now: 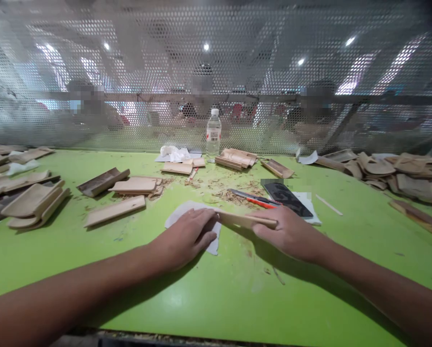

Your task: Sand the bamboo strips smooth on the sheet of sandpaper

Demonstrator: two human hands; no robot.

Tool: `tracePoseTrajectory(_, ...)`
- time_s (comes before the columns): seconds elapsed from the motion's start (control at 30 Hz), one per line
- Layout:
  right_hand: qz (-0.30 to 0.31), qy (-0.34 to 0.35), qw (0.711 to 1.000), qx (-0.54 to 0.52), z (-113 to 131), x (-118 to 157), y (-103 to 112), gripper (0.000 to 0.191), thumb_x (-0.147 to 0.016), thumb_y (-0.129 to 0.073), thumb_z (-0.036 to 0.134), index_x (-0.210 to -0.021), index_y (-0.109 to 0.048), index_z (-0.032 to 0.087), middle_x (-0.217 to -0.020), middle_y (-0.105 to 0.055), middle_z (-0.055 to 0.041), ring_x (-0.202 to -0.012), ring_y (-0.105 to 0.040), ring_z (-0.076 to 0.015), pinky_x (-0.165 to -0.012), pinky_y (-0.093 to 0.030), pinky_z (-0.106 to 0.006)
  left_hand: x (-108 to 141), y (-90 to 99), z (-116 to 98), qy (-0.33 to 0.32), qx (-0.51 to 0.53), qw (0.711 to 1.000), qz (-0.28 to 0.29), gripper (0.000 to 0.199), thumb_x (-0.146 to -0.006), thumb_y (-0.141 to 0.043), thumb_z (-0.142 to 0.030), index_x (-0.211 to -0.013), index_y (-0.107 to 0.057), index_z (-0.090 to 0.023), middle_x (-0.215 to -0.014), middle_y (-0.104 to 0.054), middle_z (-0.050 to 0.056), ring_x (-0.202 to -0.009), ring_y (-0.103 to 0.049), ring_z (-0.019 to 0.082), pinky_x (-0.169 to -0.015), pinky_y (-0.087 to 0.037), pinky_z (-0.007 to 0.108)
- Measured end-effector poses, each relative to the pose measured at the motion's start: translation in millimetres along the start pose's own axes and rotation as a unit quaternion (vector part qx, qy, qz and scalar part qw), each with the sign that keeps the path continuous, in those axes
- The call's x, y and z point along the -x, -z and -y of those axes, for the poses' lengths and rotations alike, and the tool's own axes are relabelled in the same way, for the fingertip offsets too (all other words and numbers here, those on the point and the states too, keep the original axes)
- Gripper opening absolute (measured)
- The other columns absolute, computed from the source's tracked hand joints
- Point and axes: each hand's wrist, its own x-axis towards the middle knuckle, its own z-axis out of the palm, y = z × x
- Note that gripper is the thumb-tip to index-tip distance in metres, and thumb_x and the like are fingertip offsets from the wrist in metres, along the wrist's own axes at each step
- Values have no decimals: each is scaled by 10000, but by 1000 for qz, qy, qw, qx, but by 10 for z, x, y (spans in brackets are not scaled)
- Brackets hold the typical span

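A pale wooden strip (242, 220) lies sideways between my two hands, above the green table. My right hand (286, 230) is closed around its right end. On a white sheet (179, 212) at the centre rests my left hand (189, 236), its fingers bent over the strip's left end; the fingertips are partly hidden. Just beyond my right hand are an orange-handled cutter (261, 202) and a dark phone (290, 200), the phone on a white paper. Wood shavings (233, 195) are scattered behind the strip.
Curved wooden pieces lie at the left (37, 202) and in a heap at the right (399, 173). A water bottle (213, 137) stands at the back before a perforated metal screen (158, 72). People are dimly visible behind it. A thin stick (329, 205) lies right of the phone.
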Motion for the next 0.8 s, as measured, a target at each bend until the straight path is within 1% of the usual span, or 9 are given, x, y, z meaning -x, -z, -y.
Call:
tracePoseTrajectory(0.1,32,16,999,2,-20,3,-14,299,-921,-470,269,-849,-737,156,-732,-695,-40,-588,-517,-161,-550,-349,-290,-5,-12,10,-8,-3,1000,0,343,-1040,-515,-278,-1365,-527,-165,-1377,-604,143,-1251,-547,322,-1104,-408,494)
tracePoseTrajectory(0.2,45,18,999,-8,-33,15,-31,281,-924,-467,261,-847,-718,162,-726,-680,-29,-586,-512,-158,-540,-330,-290,1,-31,25,-10,0,1000,-5,328,-1038,-515,-288,-1339,-542,-161,-1375,-607,145,-1257,-544,322,-1104,-407,489)
tracePoseTrajectory(0.27,50,22,998,-15,-40,23,-45,267,-921,-469,250,-851,-714,166,-723,-675,-24,-591,-515,-158,-541,-330,-290,8,-40,33,-4,6,1000,-11,366,-1033,-514,-295,-1373,-522,-161,-1374,-609,145,-1259,-544,322,-1096,-414,489)
tracePoseTrajectory(0.4,73,18,996,-44,-52,16,-56,278,-929,-462,245,-860,-719,166,-732,-688,-28,-582,-532,-156,-541,-351,-287,19,-38,31,16,19,1000,-15,512,-1010,-533,-326,-1475,-438,-133,-1369,-614,155,-1238,-559,322,-1075,-436,488)
tracePoseTrajectory(0.47,54,6,998,-37,-57,2,-50,278,-922,-465,250,-833,-713,162,-711,-675,-33,-578,-523,-159,-535,-342,-290,23,-31,28,18,18,1000,-14,541,-1005,-528,-331,-1495,-422,-128,-1391,-602,160,-1259,-551,324,-1094,-422,490)
tracePoseTrajectory(0.57,6,-10,1000,-7,-64,-3,-55,278,-909,-477,261,-796,-708,155,-664,-633,-33,-561,-475,-157,-525,-326,-293,27,-26,25,25,9,1000,-12,552,-1006,-513,-336,-1512,-415,-137,-1447,-567,170,-1309,-524,333,-1122,-394,504)
tracePoseTrajectory(0.6,8,-13,1000,-13,-64,3,-66,282,-914,-474,267,-799,-706,155,-663,-631,-32,-550,-465,-154,-517,-327,-290,28,-27,25,28,10,1000,-12,552,-1006,-513,-339,-1512,-416,-141,-1454,-562,170,-1313,-521,336,-1121,-395,509)
tracePoseTrajectory(0.73,81,-3,994,-71,-66,29,-119,258,-917,-481,272,-771,-667,168,-659,-627,-14,-522,-462,-137,-489,-317,-272,27,-44,32,27,15,999,-10,529,-1005,-519,-347,-1484,-451,-133,-1378,-609,167,-1245,-559,335,-1081,-431,504)
tracePoseTrajectory(0.8,73,0,996,-59,-69,18,-119,241,-900,-494,263,-747,-654,169,-656,-616,-10,-542,-467,-139,-503,-310,-272,26,-51,36,25,14,1000,-12,537,-1004,-518,-344,-1487,-447,-119,-1381,-607,172,-1247,-556,334,-1083,-428,502)
